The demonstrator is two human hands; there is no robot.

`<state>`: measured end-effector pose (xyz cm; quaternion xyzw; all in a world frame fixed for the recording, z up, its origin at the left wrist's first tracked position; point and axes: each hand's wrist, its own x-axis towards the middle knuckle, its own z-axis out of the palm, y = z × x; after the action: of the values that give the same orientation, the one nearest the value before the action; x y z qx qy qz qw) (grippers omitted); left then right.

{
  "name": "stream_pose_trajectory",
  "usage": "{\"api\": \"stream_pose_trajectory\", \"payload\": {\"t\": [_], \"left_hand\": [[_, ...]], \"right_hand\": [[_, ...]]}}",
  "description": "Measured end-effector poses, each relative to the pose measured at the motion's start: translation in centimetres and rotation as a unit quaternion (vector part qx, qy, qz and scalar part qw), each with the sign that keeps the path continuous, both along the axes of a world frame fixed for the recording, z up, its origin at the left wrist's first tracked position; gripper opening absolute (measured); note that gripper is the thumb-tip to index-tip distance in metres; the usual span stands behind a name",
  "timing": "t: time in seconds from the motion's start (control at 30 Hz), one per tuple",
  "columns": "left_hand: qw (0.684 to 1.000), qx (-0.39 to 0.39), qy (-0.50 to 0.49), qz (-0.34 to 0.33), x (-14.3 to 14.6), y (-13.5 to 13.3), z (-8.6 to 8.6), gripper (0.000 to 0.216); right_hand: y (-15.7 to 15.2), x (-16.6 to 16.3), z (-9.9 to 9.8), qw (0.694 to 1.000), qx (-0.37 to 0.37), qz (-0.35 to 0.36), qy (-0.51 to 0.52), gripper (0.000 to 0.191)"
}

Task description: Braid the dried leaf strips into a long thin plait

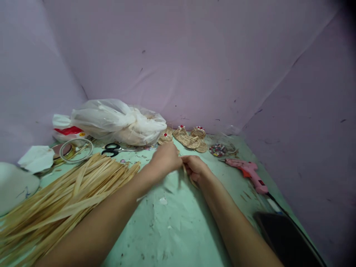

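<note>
Both hands are close together over the middle of the table. My left hand [167,158] is closed with its back to me, slightly blurred, and its fingertips are mostly hidden. My right hand [197,167] pinches a pale dried-straw strip [194,182], whose ends hang below the fingers. The strip seems to run between the two hands. Just beyond them stand small woven straw slippers [187,139] with red and white beads. A large bundle of dried straw strips [75,196] lies left of my left forearm.
Black-handled scissors [112,149] lie behind the bundle, near a tape roll [76,151] and a knotted plastic bag [119,122]. On the right are a bag of colourful beads [218,150], a pink glue gun [250,170] with a cord, and a dark flat object [286,237]. Walls enclose the table.
</note>
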<state>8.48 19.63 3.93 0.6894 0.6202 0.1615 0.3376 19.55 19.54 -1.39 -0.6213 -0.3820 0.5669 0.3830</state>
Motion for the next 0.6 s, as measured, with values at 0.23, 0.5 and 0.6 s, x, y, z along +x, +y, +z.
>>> {"api": "stream_pose_trajectory", "payload": {"t": [0.23,0.5,0.6], "left_hand": [[0.920,-0.312,-0.235,0.020,-0.7,2.4,-1.9,0.013],[0.970,-0.217,-0.112,-0.006,-0.9,2.5,-3.4,0.015],[0.997,-0.079,0.007,-0.004,-0.7,2.5,-3.8,0.011]], "right_hand": [[-0.1,-0.2,0.8,0.997,-0.043,0.029,0.062,0.014],[0.2,1.1,-0.5,0.996,0.020,0.079,-0.042,0.005],[-0.2,1.0,-0.1,0.945,0.135,0.113,-0.276,0.014]]}}
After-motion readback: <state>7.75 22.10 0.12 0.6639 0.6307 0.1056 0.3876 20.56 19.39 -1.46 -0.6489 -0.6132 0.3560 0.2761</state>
